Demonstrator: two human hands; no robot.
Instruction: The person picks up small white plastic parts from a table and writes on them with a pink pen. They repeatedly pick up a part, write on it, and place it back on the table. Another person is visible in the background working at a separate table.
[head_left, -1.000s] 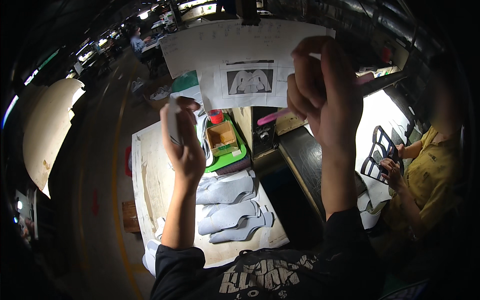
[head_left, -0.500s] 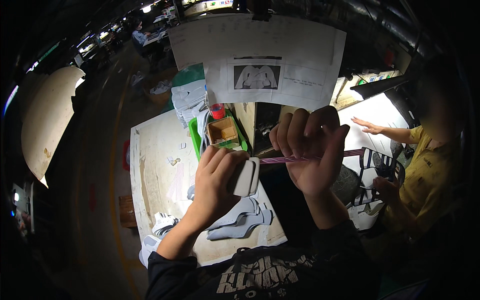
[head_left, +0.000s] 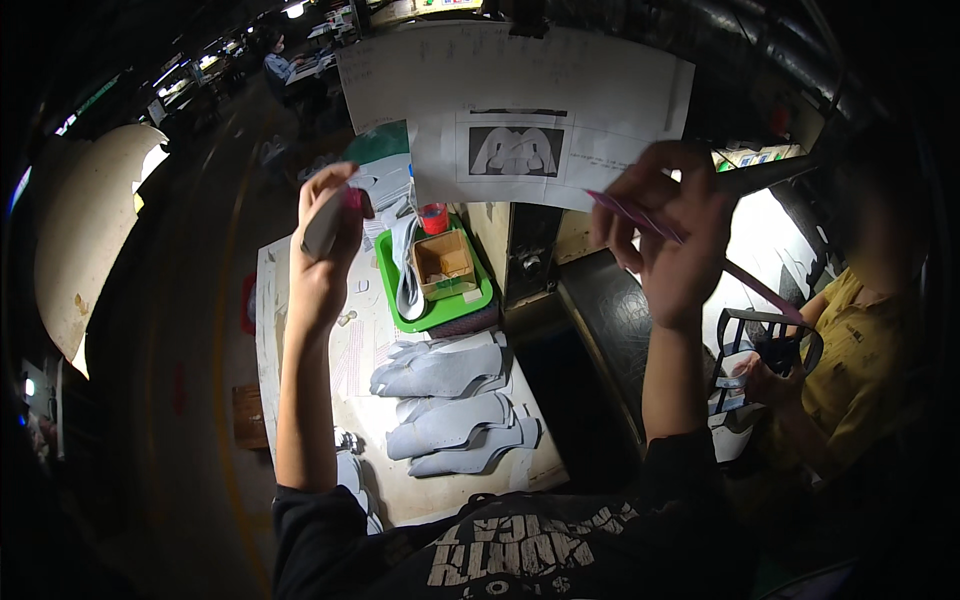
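Head view: left hand [head_left: 325,245], upper left of centre, fingers closed round a grey shoe piece [head_left: 322,228]. Right hand [head_left: 668,235], upper right, pinches a thin pink strip [head_left: 700,255] running diag. down-right. Grey cut pieces [head_left: 450,405] on table [head_left: 300,300] below, centre.

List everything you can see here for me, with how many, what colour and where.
Grey shoe-upper pieces: several, pale grey, fanned out on the table.
Table: one, off-white top, below the raised arms.
Tray: one, green, at the table's far end.
Small box: one, brown, open, in the tray.
Red-capped container: one, at the tray's far edge.
Paper sheets: a few, white, hanging ahead, one with a grey picture.
Co-worker: one person, yellow shirt, on the right, handling black straps.
Left hand: raised, closed around a grey piece.
Right hand: raised, gripping a pink strip.
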